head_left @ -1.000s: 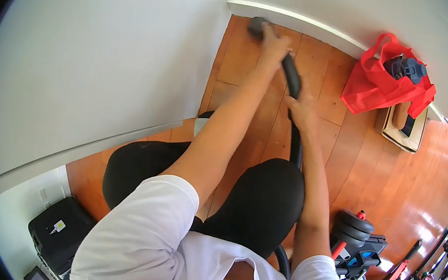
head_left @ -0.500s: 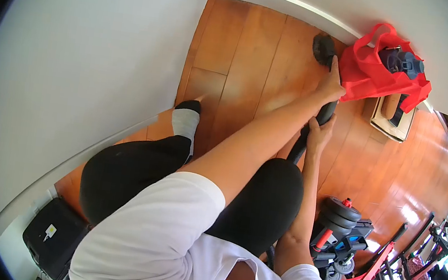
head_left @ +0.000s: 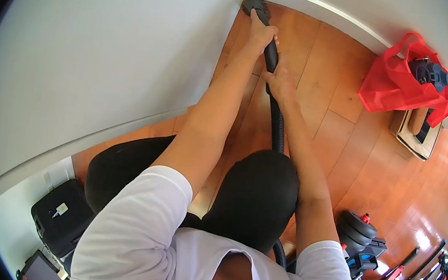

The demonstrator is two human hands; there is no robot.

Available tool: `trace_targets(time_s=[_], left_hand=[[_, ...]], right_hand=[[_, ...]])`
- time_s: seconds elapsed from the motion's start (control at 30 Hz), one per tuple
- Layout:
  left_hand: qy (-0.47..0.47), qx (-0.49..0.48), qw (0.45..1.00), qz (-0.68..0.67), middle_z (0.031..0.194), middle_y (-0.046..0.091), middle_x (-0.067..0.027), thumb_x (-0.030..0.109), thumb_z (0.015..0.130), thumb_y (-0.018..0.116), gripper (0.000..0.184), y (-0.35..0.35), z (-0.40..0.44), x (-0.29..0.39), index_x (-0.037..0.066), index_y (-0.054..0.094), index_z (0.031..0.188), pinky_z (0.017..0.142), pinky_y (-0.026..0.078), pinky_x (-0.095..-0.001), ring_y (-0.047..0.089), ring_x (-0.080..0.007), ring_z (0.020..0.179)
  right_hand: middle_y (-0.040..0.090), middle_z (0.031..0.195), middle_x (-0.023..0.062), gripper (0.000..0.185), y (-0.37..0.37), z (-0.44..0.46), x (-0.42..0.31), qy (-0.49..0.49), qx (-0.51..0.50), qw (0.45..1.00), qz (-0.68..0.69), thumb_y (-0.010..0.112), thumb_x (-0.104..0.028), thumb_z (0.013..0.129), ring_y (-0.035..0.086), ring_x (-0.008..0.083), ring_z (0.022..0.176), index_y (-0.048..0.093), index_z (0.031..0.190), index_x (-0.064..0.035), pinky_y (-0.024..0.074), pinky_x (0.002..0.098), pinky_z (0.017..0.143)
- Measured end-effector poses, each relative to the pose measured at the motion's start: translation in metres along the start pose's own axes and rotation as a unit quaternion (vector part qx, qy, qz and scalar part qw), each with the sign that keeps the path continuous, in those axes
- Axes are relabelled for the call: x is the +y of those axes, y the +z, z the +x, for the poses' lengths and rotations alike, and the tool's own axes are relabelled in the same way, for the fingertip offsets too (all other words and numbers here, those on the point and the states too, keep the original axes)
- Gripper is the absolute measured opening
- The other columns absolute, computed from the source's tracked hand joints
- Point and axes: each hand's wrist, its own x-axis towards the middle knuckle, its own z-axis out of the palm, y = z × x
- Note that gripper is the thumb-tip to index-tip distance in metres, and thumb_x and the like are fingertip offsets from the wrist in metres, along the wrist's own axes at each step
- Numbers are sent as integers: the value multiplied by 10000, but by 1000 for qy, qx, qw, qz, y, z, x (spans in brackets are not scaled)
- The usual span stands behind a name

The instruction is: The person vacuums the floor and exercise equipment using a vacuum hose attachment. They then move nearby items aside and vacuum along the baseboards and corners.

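A black vacuum cleaner hose runs up from beside my bent knee into a smooth black handle. At its far end, a dark round brush head rests on the floor in the corner where the two walls meet. My left hand is wrapped round the front of the handle, just behind the brush, with a finger stretched along it. Lower down, my right hand grips the same handle near where the ribbed hose begins. Part of the hose is hidden behind my knee.
On the right by the wall, a red bag holds a dark bottle, beside a cardboard box. Dumbbell weights and red-framed equipment stand at lower right. A black case is at lower left. White wall borders the left.
Both hands have moved left with the vacuum handle, taking the brush head from beside the red bag into the wall corner. The view has shifted too.
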Motion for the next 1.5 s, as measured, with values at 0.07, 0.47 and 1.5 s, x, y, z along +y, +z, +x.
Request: trace_targets(time_s=[0.07,0.47,1.5], left_hand=[[-1,6,1000,-7,673,531,-115,-100,775,521,1005,-8,-19,-7,133,-100,1530,429,478,-349,525,-209,468],[11,46,999,7,691,578,-152,-93,736,523,1041,-14,-112,-68,148,-99,1535,415,475,-367,561,-232,446],[-34,-202,976,74,693,593,-156,-85,750,558,1085,39,-135,-53,179,-143,1534,473,488,-363,586,-241,509]], right_hand=[[641,868,285,495,13,-11,20,-51,7,998,-26,688,-157,766,647,445,833,417,1160,-28,489,494,714],[634,747,229,543,37,-108,62,40,4,998,-57,664,-193,808,659,359,665,421,1279,-76,494,452,594],[636,822,309,566,9,-142,64,211,52,976,4,690,-321,849,654,459,823,366,1207,-26,490,501,649]])
